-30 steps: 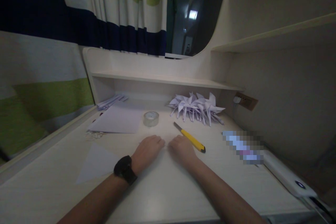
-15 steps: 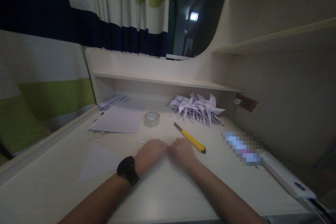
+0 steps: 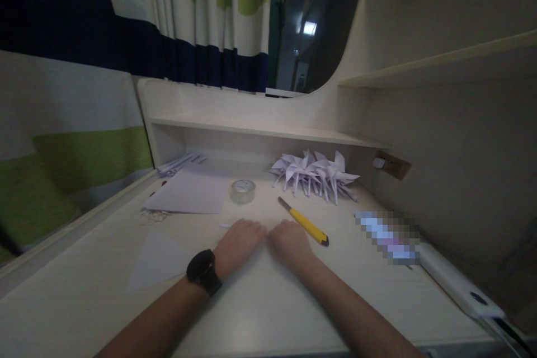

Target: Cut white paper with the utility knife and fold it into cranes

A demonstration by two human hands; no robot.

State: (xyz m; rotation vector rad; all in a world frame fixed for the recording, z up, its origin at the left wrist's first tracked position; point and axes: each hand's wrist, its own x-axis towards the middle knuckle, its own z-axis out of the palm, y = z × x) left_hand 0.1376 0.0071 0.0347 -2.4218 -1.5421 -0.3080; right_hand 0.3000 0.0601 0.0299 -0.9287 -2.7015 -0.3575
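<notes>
Dim pale tabletop (image 3: 268,302) under a striped curtain (image 3: 104,39). Left hand (image 3: 239,241) and right hand (image 3: 290,240) lie knuckles-up, curled, side by side, touching, pressing a small paper piece (image 3: 225,226) poking out left; grip unclear. Yellow cutter (image 3: 305,222) just right; tape roll (image 3: 242,191) ahead.
</notes>
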